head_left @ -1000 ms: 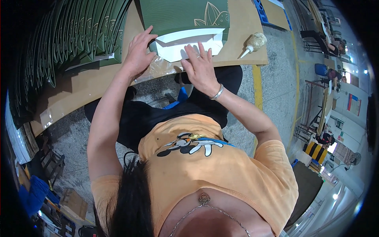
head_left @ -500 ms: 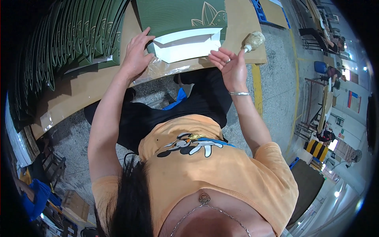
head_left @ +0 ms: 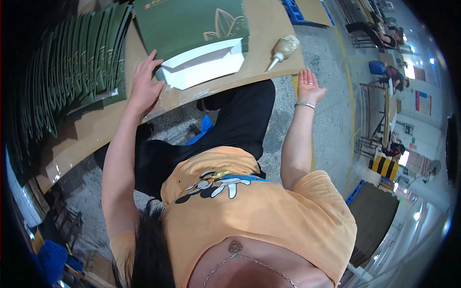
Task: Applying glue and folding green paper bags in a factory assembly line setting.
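Note:
A flat green paper bag (head_left: 187, 29) with a gold leaf outline lies in front of me, its white end flaps (head_left: 204, 65) spread toward the table's near edge. My left hand (head_left: 145, 86) rests at the left corner of those flaps, fingers spread, with nothing held. Out to the right, past the table's corner, my right hand (head_left: 309, 87) hangs in the air, palm up, fingers stretched and nothing in it. A squeeze bottle (head_left: 286, 47) with a white nozzle lies on its side on the table, nearest my right hand but apart from it.
Many folded green bags (head_left: 81, 62) stand in a packed row on the left of the brown table (head_left: 266, 29). A blue pallet (head_left: 294, 12) is on the floor beyond. Other people (head_left: 396, 77) sit at benches far right.
My right hand has swung away from the flaps to the right, beyond the table's corner. My left hand stays at the bag's corner. The whole view has shifted a little.

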`<state>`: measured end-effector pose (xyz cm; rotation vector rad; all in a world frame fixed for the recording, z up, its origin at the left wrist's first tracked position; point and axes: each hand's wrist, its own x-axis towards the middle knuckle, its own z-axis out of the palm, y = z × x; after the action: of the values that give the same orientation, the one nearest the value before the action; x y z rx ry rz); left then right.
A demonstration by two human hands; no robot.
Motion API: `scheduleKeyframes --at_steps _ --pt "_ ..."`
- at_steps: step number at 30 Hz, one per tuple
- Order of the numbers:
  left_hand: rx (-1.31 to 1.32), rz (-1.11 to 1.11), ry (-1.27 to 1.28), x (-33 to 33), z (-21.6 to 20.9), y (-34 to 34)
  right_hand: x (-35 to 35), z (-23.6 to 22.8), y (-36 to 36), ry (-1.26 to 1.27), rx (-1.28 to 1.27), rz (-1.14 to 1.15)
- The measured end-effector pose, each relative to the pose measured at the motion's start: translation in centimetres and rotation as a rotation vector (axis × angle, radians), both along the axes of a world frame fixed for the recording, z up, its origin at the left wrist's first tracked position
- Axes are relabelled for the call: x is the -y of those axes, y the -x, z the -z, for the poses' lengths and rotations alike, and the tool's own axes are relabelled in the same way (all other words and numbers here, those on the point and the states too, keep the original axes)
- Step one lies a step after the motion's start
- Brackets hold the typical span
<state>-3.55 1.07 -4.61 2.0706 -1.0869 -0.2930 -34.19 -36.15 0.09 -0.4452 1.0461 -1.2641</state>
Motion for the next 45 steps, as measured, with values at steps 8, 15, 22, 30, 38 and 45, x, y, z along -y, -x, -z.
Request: scheduleKeyframes --at_steps 8,15,22,30,38,45 --pt "0.003 -0.017 0.002 0.1 0.2 -0.2 -6.8 -2.6 -4.9 0.058 0.114 -0.588" --pt "0.010 -0.005 -0.040 0.5 0.0 0.0 -16.7 -2.8 -10.3 0.768 -0.774 -1.317" --pt "0.010 -0.006 -0.037 0.2 0.3 0.0 -17.7 -1.5 -11.1 0.960 -1.011 -1.448" --pt "-0.006 -0.006 -0.032 0.4 0.3 0.0 -16.5 -1.6 -10.6 0.960 -1.319 -1.497" --pt "-0.002 -0.005 -0.047 0.2 0.2 0.0 -13.0 -2.3 -10.1 0.872 -1.054 -1.214" --pt "-0.004 0.002 -0.050 0.3 0.0 0.0 -13.6 0.2 -9.4 1.576 -1.565 -1.024"
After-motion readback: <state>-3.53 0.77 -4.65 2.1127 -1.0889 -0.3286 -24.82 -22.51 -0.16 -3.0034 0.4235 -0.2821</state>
